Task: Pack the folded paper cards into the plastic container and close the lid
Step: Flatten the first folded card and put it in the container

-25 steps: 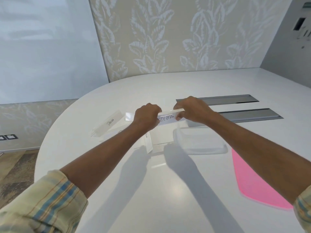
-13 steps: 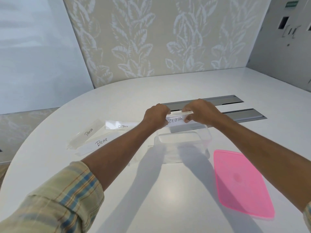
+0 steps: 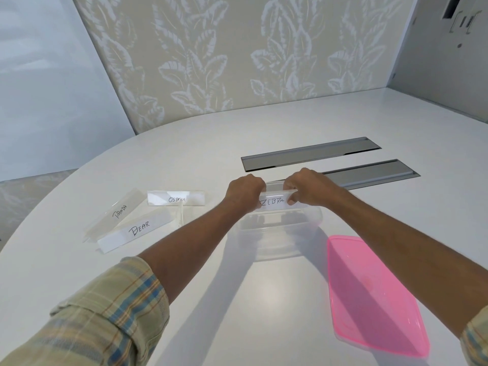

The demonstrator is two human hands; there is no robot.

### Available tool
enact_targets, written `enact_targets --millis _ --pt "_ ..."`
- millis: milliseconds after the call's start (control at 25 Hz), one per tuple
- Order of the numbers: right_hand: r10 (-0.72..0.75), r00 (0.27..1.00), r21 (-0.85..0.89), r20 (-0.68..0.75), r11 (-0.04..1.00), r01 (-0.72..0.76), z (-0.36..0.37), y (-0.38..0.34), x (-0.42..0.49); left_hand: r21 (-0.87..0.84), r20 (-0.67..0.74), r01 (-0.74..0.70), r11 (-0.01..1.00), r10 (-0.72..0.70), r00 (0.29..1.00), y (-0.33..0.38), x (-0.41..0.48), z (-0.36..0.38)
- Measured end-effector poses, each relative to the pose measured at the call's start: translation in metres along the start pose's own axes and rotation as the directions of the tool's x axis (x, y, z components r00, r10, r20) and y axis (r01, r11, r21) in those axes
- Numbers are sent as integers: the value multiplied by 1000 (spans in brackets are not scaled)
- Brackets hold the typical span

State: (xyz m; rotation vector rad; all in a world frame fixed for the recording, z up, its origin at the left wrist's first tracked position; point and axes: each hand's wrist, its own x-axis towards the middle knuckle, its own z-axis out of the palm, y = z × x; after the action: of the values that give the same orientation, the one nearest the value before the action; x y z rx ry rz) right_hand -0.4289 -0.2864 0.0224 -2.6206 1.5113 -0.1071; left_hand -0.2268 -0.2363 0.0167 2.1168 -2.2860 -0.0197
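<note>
**Hands.** My left hand (image 3: pixel 245 192) and right hand (image 3: pixel 306 190) are both closed in a pinch, one on each end of the ZEBRA card (image 3: pixel 273 202). Plaid sleeve (image 3: pixel 105 313) rolled back on the left forearm.

**Card in hand.** Held level over the far side of the plastic container (image 3: pixel 274 253). The container is clear, so I cannot tell whether the card's lower edge touches the rim yet.

**Cards waiting.** OSTRICH card (image 3: pixel 176 198), PANDA card (image 3: pixel 118 211) and BEAR card (image 3: pixel 137 229) lie grouped on the tabletop (image 3: pixel 264 299), left of the container and apart from it.

**Lid.** Pink lid (image 3: pixel 369 294) lies flat to the right of the container, just beside it and off it.

**Risks, as I judge them.**
- The card looks about as long as the opening. If it goes in askew, an end could catch on the rim and the paper could buckle.
- The container looks light and the tabletop glossy, so a downward push with neither hand steadying it could make it slide.
- A fold that springs open could hold the stack proud of the rim and stop the lid seating.

**Surface.** White, smooth and round-edged, with two grey recessed panels (image 3: pixel 309 153) set in beyond my hands.

**Room.** Leaf-patterned wall (image 3: pixel 211 62) behind the tabletop, with a plain pale wall to its left and a grey wall with fittings to its right.
</note>
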Motion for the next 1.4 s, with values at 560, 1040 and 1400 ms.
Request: enact_targets --millis 560,1040,1400 --pt "-63 996 -98 58 993 69 48 -1 15 60 88 -8 998 2 996 -10 9 48" --pt "-51 998 -180 28 982 56 50 -6 8 85 81 -3 996 -4 997 -9 5 53" --pt "-26 998 7 -55 1000 26 14 -21 2 -165 -147 -1 986 -23 989 -25 -7 -3"
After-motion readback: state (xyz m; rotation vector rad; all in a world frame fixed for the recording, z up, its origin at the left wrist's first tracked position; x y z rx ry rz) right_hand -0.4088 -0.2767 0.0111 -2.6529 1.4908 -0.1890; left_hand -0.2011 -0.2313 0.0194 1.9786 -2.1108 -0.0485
